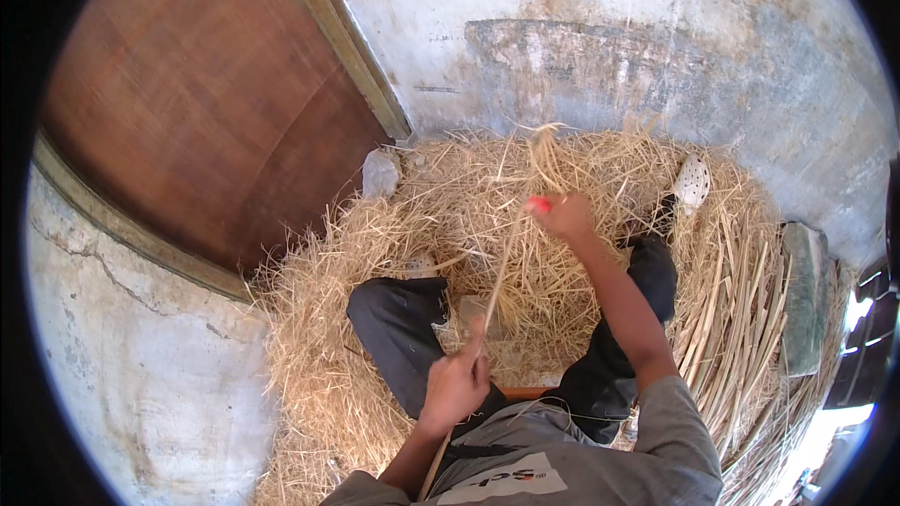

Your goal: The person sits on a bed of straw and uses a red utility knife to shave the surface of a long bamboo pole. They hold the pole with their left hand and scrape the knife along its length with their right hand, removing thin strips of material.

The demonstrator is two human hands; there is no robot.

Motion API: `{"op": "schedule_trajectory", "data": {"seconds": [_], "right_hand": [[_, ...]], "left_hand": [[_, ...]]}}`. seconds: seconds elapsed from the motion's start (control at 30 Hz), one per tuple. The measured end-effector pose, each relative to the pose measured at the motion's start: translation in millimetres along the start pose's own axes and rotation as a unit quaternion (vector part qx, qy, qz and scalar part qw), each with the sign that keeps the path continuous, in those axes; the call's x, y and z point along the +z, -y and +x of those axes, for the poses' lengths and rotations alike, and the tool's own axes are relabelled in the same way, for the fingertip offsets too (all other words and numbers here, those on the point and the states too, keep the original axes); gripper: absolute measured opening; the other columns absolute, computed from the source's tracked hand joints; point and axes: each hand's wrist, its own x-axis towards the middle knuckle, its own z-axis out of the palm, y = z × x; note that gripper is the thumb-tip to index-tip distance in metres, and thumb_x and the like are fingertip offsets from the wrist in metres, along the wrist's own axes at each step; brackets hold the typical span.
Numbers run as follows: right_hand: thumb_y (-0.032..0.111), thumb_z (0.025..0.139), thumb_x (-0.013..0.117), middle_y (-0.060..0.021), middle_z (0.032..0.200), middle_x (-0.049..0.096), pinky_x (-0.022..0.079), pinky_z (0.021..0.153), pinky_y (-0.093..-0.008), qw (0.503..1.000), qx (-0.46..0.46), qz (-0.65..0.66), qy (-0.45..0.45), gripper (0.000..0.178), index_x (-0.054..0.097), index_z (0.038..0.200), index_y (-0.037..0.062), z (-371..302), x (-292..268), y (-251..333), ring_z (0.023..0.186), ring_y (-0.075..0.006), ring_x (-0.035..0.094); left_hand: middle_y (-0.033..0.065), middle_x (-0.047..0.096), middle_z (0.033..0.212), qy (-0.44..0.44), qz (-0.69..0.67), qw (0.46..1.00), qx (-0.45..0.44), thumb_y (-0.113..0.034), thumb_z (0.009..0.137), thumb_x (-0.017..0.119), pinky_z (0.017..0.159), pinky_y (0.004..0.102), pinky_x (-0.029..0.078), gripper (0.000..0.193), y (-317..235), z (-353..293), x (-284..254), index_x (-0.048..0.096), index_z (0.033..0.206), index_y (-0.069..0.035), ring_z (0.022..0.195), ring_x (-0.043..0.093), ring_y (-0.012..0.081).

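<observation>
A long, thin, pale cane strip [502, 276] runs from beside my lap up between my knees to my other hand. My left hand [457, 386] is closed around it near my left thigh, thumb lying along the strip. Farther out, with the arm stretched forward, my right hand [569, 215] is closed at the strip's far end. Something small and red [538, 204] shows at its fingertips; its kind is unclear. Just beyond that hand, a loose tuft of pale shavings [548, 155] stands up from the pile.
Straw-like shavings [319, 347] cover the floor around my legs. Long cane strips [731, 309] lie at the right, beside a grey-green block [802, 300]. A brown door panel [206, 84] is at the left, and a stained wall [637, 56] rises ahead. A pale stone-like lump [381, 173] sits by the door frame.
</observation>
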Motion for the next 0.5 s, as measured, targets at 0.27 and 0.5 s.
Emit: {"op": "schedule_trajectory", "data": {"seconds": [0.27,0.5], "right_hand": [[0.075,0.083,0.045,-0.0193,0.074,0.066,0.052,0.069,-0.0449,0.982,0.187,-0.007,0.007,0.075,0.071,0.085,0.0046,68.9,-58.8,-65.7,0.071,-0.0352,0.066],[0.085,0.080,0.031,-0.0375,0.100,0.061,0.046,0.090,-0.0469,0.956,0.259,0.123,-0.058,0.111,0.062,0.098,-0.0196,72.7,-22.7,-124.0,0.096,-0.0451,0.062]], "left_hand": [[0.0217,0.055,0.063,0.011,-0.127,0.992,0.014,-0.006,0.087,0.053,0.057,0.0382,0.049,0.056,-0.5,-17.6,3.8,0.041,0.141,-0.009,0.058,0.060,0.0385],[0.0044,0.065,0.088,0.076,-0.236,0.969,-0.016,-0.006,0.097,0.050,0.060,0.0250,0.046,0.045,10.3,2.7,19.4,0.041,0.141,-0.003,0.070,0.055,0.0070]]}}
